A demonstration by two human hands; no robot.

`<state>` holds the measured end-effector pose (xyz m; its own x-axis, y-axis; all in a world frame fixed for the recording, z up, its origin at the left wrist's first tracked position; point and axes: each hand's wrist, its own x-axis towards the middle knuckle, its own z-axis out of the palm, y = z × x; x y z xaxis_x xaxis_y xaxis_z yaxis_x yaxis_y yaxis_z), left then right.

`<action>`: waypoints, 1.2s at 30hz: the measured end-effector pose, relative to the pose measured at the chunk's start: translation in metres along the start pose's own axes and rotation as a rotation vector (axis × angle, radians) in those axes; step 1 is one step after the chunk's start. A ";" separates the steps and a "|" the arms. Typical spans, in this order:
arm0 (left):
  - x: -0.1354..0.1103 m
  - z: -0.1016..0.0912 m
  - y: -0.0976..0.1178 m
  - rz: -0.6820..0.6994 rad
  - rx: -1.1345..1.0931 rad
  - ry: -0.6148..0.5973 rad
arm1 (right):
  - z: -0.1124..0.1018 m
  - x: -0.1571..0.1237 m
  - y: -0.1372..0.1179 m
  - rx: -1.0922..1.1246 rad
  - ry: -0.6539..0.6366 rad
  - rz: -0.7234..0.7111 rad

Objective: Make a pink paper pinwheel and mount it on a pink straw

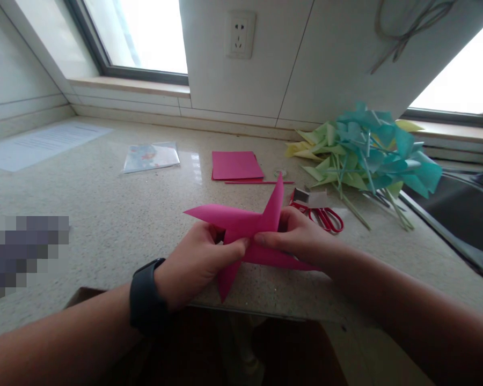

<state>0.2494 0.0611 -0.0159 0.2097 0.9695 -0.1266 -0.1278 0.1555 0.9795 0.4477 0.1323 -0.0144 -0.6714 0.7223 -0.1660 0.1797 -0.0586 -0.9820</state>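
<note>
A pink paper pinwheel (241,217) with pointed blades is between my two hands, just above the counter's front edge. My left hand (201,252) grips its left side, the thumb pressed near the centre and the fingers behind the paper. From the right, my right hand (295,236) pinches it, with that thumb also at the centre and close to the left one. Whatever lies under the thumbs is hidden. Right behind my right hand lie red-handled scissors (326,219), partly covered by a small whitish piece (317,200).
Pink paper squares (236,165) are stacked farther back, with a thin pink stick (261,183) in front. Green, yellow and blue paper pinwheels (370,150) are heaped beside the sink (459,214). A clear packet (152,157) and a printed sheet (44,142) lie to the left.
</note>
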 end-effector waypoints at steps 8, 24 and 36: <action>0.000 -0.002 -0.004 0.010 -0.024 0.015 | -0.001 0.001 0.004 -0.074 0.023 -0.035; 0.002 -0.008 -0.002 -0.082 -0.109 0.084 | -0.057 0.005 -0.001 -0.566 0.152 -0.133; 0.000 -0.009 0.000 -0.048 -0.035 0.072 | -0.064 0.050 0.013 -1.092 0.482 -0.334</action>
<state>0.2405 0.0626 -0.0174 0.1464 0.9716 -0.1858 -0.1534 0.2078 0.9661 0.4623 0.2117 -0.0299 -0.5081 0.7846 0.3553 0.7105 0.6150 -0.3420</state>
